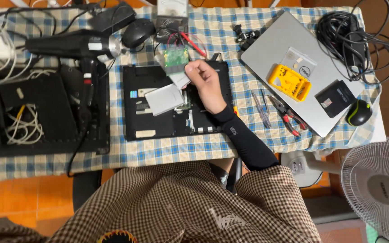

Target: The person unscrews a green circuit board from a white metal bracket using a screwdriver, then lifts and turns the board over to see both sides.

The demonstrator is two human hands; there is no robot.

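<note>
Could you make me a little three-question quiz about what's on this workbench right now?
1. True or false: the right hand holds a small green circuit board.
2. Which lies on the closed silver laptop? A) yellow tool case B) red-handled pliers C) hair dryer
3. What is under the right hand?

Key: 1 true; 2 A; 3 an opened black laptop base on the checked cloth.
</note>
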